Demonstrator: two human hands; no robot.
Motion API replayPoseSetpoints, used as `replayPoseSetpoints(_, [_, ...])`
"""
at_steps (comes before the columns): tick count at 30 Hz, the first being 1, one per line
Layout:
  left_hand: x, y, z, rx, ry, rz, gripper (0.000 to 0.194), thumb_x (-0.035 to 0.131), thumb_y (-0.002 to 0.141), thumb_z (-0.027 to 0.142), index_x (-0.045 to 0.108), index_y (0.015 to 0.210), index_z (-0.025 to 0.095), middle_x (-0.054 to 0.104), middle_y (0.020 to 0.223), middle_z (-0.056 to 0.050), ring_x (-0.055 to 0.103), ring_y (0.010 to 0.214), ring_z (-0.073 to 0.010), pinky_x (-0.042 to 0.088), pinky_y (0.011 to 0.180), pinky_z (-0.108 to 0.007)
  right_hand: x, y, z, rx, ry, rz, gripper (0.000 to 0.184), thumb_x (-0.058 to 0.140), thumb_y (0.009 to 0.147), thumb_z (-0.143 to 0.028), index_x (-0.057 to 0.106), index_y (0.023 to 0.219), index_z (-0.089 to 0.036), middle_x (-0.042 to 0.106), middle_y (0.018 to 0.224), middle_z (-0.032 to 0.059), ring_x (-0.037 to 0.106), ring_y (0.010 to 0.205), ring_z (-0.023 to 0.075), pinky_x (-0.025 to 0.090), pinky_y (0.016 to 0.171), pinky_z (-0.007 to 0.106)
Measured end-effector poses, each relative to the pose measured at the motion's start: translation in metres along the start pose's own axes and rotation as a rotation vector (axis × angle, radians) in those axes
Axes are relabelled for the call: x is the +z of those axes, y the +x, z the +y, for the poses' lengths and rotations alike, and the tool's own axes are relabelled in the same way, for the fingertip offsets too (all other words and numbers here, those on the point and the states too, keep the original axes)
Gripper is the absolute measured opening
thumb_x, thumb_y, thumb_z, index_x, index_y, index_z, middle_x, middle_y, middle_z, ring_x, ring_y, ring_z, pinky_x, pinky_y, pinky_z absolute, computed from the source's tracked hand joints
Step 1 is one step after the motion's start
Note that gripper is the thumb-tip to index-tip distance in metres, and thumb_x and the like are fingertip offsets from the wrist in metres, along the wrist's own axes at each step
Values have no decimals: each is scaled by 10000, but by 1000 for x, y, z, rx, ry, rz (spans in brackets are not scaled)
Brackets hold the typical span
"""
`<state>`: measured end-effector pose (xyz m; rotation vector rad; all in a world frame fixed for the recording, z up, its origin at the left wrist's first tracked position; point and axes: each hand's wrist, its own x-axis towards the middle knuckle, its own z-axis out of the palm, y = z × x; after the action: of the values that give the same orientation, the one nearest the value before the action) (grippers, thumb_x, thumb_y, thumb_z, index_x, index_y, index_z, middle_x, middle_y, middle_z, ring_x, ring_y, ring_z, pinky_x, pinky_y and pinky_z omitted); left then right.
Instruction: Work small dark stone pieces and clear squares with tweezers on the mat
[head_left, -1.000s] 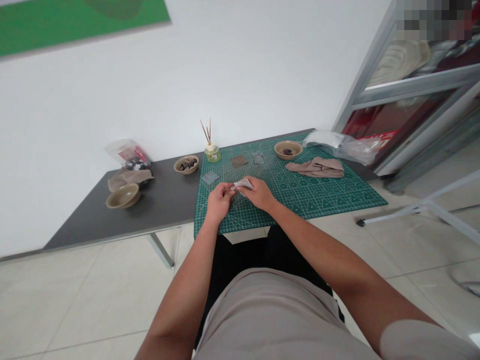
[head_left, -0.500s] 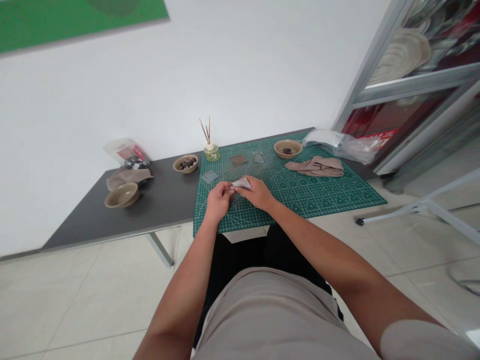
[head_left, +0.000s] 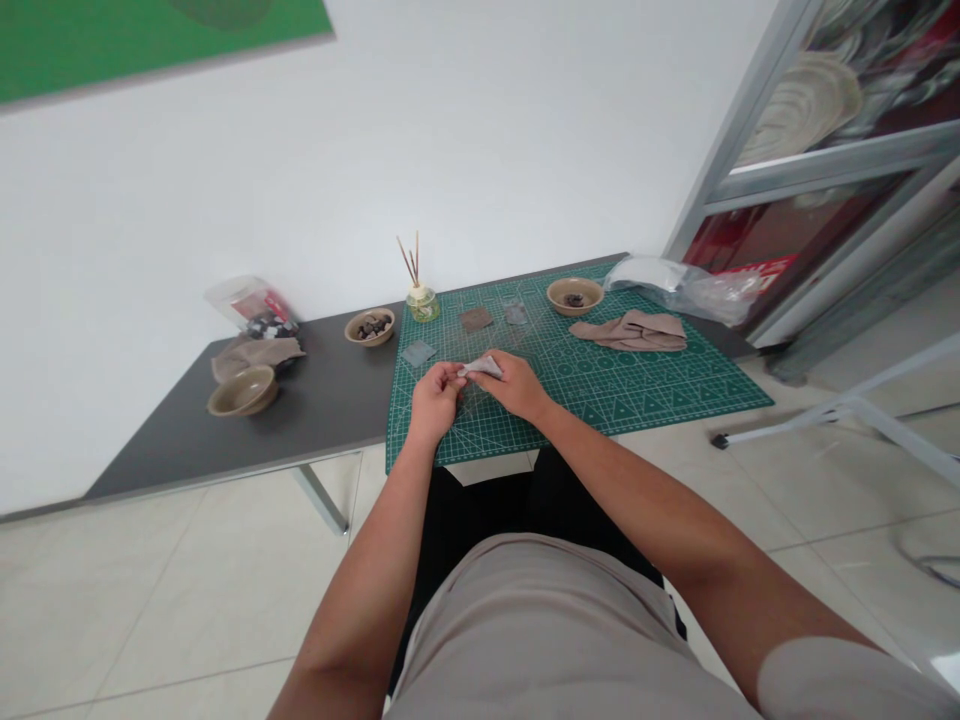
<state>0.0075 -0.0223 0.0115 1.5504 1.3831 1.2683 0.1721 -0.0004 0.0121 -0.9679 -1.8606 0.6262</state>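
Against a plain white wall [head_left: 480, 130], a long dark grey bench [head_left: 322, 400] carries a green cutting mat [head_left: 637, 390] printed with a white grid. Over the mat's near part, both hands are closed on one thing: a small, pale grey folded piece [head_left: 484, 366], thin and cone-like, cloth or paper, I can't tell which. The right hand [head_left: 517, 388] grips its wider part between thumb and fingers; the left hand [head_left: 433, 402] pinches at the narrow end, though its exact fingertip contact is too small to make out.

Beyond the fingers lie a flat brown square [head_left: 475, 319] and a clear plastic-looking packet [head_left: 515, 314], with a pale bluish-grey square [head_left: 418, 353] nearer the left hand. A tan round bowl [head_left: 575, 297] with a few dark bits in it and a crumpled brownish-pink cloth [head_left: 634, 331] sit to the right.

For this sort of fingertip work, I'd let the right hand steady the body while the left makes small, light adjustments at the tip. Squeezing hard could crease something so thin, and keeping it low over the mat gives the wrists somewhere to rest.
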Motion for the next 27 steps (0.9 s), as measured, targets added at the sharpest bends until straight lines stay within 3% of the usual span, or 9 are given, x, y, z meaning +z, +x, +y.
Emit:
replayPoseSetpoints(4, [-1, 1, 1, -21, -57, -11, 188, 580, 759, 229, 648, 926, 175, 634, 721, 1, 512, 573, -112, 431, 581, -242, 0, 0, 0, -11, 1, 42, 153, 607, 875, -350, 584, 828, -206, 621, 802, 15, 566, 750, 172, 415, 722, 291])
replayPoseSetpoints(27, [-1, 1, 5, -9, -1, -15, 207, 568, 761, 188, 666, 942, 178, 652, 728, 2, 534, 580, -116, 458, 599, -246, -1, 0, 0, -56, 7, 0, 141, 564, 899, -320, 612, 822, -211, 620, 811, 19, 572, 783, 178, 434, 764, 306])
